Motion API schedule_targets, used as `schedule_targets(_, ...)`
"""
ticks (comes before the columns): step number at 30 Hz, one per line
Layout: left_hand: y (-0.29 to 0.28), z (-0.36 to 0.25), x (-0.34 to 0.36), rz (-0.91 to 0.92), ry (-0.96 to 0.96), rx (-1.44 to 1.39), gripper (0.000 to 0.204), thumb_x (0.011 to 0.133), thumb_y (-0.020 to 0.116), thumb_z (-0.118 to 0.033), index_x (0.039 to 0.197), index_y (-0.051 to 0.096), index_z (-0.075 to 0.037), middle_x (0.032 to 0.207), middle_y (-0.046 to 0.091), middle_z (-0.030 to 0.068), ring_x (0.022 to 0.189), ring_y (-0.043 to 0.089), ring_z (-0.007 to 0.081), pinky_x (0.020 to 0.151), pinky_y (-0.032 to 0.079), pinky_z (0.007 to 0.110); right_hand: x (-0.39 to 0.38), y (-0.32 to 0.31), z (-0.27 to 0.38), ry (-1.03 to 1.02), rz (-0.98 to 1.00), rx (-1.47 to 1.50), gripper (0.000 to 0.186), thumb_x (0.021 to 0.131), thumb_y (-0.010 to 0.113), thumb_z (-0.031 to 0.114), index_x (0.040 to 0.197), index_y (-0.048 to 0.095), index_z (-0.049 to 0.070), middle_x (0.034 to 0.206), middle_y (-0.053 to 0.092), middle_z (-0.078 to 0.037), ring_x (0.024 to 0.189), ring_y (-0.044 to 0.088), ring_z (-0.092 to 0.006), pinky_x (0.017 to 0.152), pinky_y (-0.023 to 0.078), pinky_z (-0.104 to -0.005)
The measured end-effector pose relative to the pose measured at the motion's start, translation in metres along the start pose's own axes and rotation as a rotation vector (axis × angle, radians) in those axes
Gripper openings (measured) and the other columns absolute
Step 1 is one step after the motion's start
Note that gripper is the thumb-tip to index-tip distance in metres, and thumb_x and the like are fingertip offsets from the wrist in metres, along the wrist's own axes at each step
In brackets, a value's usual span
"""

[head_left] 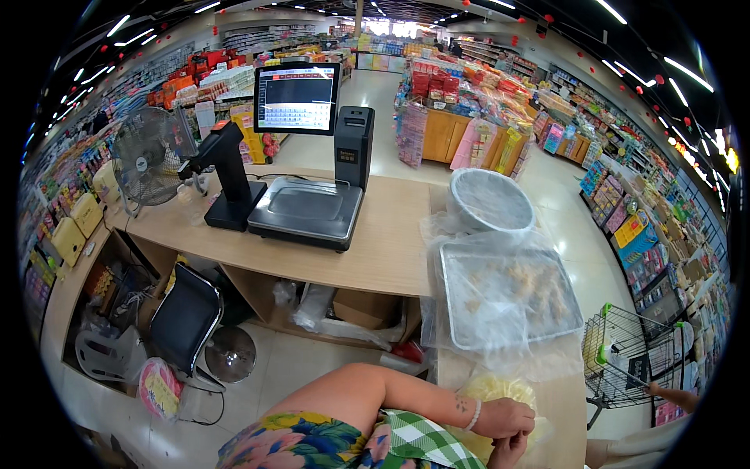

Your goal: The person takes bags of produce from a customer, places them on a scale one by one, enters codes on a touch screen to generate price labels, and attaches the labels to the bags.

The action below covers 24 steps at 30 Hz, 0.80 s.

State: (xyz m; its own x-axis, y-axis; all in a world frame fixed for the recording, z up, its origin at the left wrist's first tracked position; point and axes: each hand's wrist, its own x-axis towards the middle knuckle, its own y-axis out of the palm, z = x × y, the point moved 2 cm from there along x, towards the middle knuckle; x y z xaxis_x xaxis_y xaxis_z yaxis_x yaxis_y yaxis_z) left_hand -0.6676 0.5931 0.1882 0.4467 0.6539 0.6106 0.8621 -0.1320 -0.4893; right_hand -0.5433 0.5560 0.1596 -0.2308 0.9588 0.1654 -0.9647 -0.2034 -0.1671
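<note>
My left hand (504,419), with a pale bracelet at the wrist, is closed at the counter's near right end. Just below it is my right hand (508,451), fingers bent and close to the left one. Both hands pinch at the edge of a ruffled, see-through pale yellow plastic bag (498,389), which lies partly under my left wrist. What is inside the bag I cannot make out. Beyond it, a metal tray (580,322) holds light brown food pieces under clear plastic film. A round tub (500,173), also covered with film, stands behind the tray.
A weighing scale (301,205) with a screen (297,98) stands on the wooden counter (391,227), near a fan (152,156). A black chair (187,313) is at the left. At the right, a person's hand (664,391) is at a shopping cart (633,356). Stocked shelves lie beyond.
</note>
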Motion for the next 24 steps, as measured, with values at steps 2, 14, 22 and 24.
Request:
schedule_targets(2, -0.005, 0.0, -0.007, -0.028, -0.028, -0.009, 0.014, 0.071, 0.059, -0.01, 0.083, 0.053, -0.005, 0.082, 0.053, 0.0077, 0.078, 0.055, 0.0279, 0.066, 0.047, 0.035, -0.001, 0.011, 0.026, 0.041, -0.041, -0.075, 0.019, 0.093, 0.048, 0.023, 0.092, 0.051, 0.003, 0.068, 0.045, 0.0, 0.059, 0.038, -0.0091, 0.054, 0.033, -0.0233)
schedule_targets(14, -0.094, 0.001, -0.105, 0.05, -0.245, 0.215, 0.083, 0.068, 0.069, -0.037, 0.135, 0.03, -0.005, 0.14, 0.026, 0.0198, 0.128, 0.026, 0.0356, 0.104, 0.025, 0.043, 0.017, 0.044, 0.101, 0.173, -0.196, 0.02, 0.02, 0.091, 0.044, 0.019, 0.083, 0.055, 0.005, 0.064, 0.044, 0.002, 0.053, 0.037, -0.0054, 0.047, 0.029, -0.0196)
schedule_targets(22, -0.183, -0.007, -0.191, -0.002, -0.309, 0.392, 0.094, 0.066, 0.07, -0.04, 0.14, 0.022, -0.008, 0.145, 0.011, 0.021, 0.135, 0.01, 0.0361, 0.108, 0.014, 0.043, 0.065, 0.162, 0.11, -0.122, 0.127, 0.161, 0.02, 0.092, 0.046, 0.018, 0.08, 0.052, 0.004, 0.067, 0.048, 0.001, 0.045, 0.036, -0.0023, 0.04, 0.028, -0.0165)
schedule_targets(24, -0.217, -0.004, -0.221, -0.093, -0.335, 0.436, 0.094, 0.065, 0.07, -0.043, 0.139, 0.023, -0.009, 0.145, 0.012, 0.0219, 0.134, 0.011, 0.0375, 0.108, 0.014, 0.044, 0.079, 0.216, 0.124, -0.212, 0.186, 0.124, 0.025, 0.094, 0.042, 0.02, 0.076, 0.05, 0.005, 0.065, 0.046, 0.001, 0.041, 0.029, -0.0005, 0.036, 0.021, -0.016)
